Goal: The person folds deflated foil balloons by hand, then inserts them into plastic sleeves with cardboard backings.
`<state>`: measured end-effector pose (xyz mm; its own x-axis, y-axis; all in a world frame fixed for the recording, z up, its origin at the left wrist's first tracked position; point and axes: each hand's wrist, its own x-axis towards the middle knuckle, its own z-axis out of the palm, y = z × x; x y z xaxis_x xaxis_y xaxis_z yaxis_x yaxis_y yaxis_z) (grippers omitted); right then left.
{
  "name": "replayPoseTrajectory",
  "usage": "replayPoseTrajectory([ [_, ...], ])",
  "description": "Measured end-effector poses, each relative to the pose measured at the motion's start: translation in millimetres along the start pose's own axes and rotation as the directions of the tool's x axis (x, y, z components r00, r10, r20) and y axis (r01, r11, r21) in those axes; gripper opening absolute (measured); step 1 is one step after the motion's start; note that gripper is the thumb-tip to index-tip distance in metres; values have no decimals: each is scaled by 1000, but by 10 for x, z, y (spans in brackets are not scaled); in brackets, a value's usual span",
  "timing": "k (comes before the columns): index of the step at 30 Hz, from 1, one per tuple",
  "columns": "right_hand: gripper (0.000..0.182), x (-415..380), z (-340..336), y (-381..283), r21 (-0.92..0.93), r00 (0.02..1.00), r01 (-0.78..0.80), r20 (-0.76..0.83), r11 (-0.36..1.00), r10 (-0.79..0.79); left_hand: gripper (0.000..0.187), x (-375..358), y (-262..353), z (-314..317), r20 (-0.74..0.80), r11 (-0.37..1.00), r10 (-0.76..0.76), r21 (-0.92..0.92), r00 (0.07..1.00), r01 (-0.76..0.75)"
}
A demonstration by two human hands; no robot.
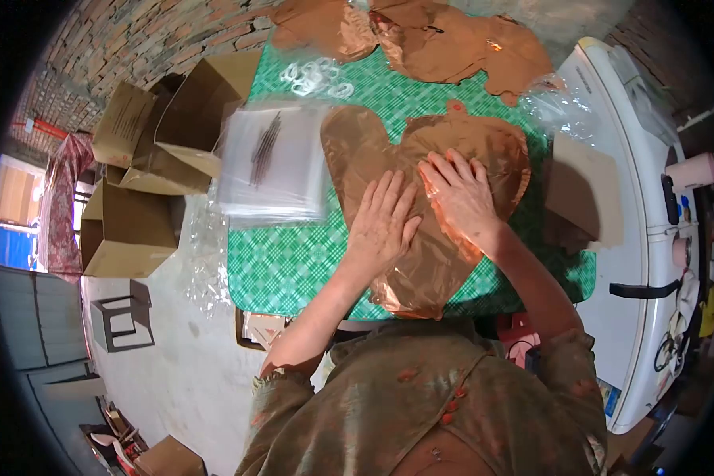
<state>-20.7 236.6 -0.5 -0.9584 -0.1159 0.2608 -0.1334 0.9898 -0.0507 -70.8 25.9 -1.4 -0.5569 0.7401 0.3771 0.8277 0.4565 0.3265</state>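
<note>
A flat copper-coloured foil balloon (432,254) lies on the green checked tablecloth (293,270) in front of me, its upper part split into two rounded lobes. My left hand (382,226) rests palm down on its left side, fingers stretched and apart. On the right lobe lies my right hand (464,198), also palm down, with its fingers a little spread. The foil under both palms is hidden. Left of the balloon sits a stack of clear plastic bags (274,166) with a bundle of thin dark strips (266,147) on top.
More copper foil balloons (460,51) lie at the table's far edge, near white ring-like coils (317,78). Open cardboard boxes (135,230) stand at the left. On the right are a piece of cardboard (583,190) and a white appliance (631,317) lying alongside the table.
</note>
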Motion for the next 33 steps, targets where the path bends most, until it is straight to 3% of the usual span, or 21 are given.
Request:
replayPoseTrajectory([
  [2, 48, 40, -76, 18, -18, 999, 37, -37, 999, -37, 57, 3, 4, -6, 3, 1000, 6, 10, 1000, -7],
  [5, 43, 214, -377, 214, 60, 997, -59, -44, 996, 62, 59, 29, 42, -41, 10, 999, -28, -23, 1000, 28],
  [9, 28, 677, -647, 834, -282, 977, -203, -117, 938, 177, 62, 54, 59, -74, 4, 999, -8, -33, 1000, 8],
  [10, 22, 761, -502, 1235, -208, 968, -75, -249, 975, 21, 61, 58, 67, -84, -1, 999, -7, -47, 1000, 7],
  [12, 16, 969, -455, 1739, -277, 974, -27, -225, 960, -38, 61, 57, 67, -126, -16, 998, -7, -63, 1000, 6],
  [14, 16, 1190, -689, 1934, -535, 975, -142, 67, 833, 210, 56, 58, 81, -167, -60, 996, -20, -89, 998, 15],
  [17, 17, 1318, -372, 2562, -600, 988, -126, -2, 790, 156, 51, 0, 25, -138, -129, 999, -25, -31, 991, 21],
  [20, 19, 1379, -414, 2703, -412, 938, -117, 253, 904, 236, 39, 13, 37, -154, -188, 999, -28, -35, 982, 22],
  [23, 20, 1437, -624, 2433, -149, 813, -356, 437, 923, 384, 32, 23, 33, -141, -220, 999, -25, -37, 975, 18],
  [26, 15, 1428, -269, 2480, -387, 914, -127, 313, 913, 260, 31, 12, 29, -141, -212, 999, -21, -35, 977, 13],
  [29, 13, 1379, -228, 2427, -448, 973, 1, 209, 894, 103, 30, 27, 37, -137, -208, 999, -18, -31, 978, 12],
  [33, 14, 1359, -311, 2285, -432, 987, 25, 154, 901, 46, 28, 18, 10, -111, -221, 1000, -3, -14, 975, 0],
])
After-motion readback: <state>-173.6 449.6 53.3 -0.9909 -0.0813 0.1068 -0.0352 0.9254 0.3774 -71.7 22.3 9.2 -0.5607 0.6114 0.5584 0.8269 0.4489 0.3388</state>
